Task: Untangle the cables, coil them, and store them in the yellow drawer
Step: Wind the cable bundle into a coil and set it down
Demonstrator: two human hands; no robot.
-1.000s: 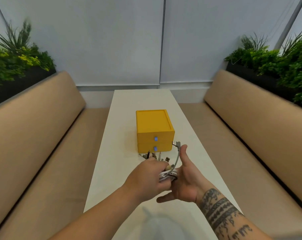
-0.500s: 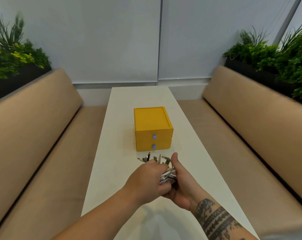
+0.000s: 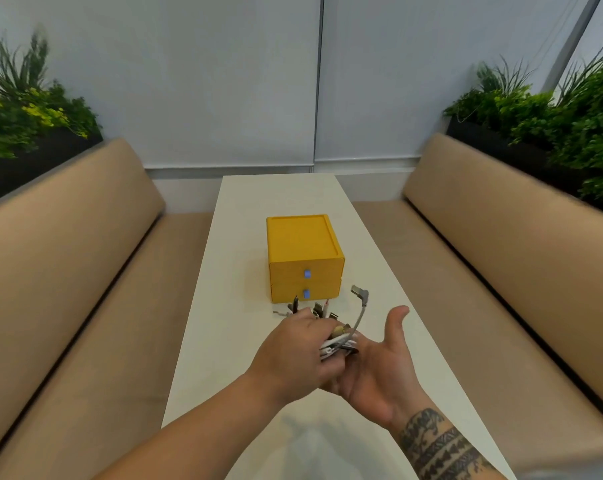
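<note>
— What do the hands hold?
— The left hand grips a bundle of cables. The right hand lies under it, palm up, thumb straight, not closed.
— And around?
— One grey plug stands up from the bundle. The yellow drawer unit, both drawers closed, sits just behind on the white table.

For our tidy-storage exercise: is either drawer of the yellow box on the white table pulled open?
No, the yellow two-drawer box shows both drawer fronts flush and closed.

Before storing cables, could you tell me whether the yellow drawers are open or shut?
Both shut: the fronts of the small yellow two-drawer box sit flush.
</note>
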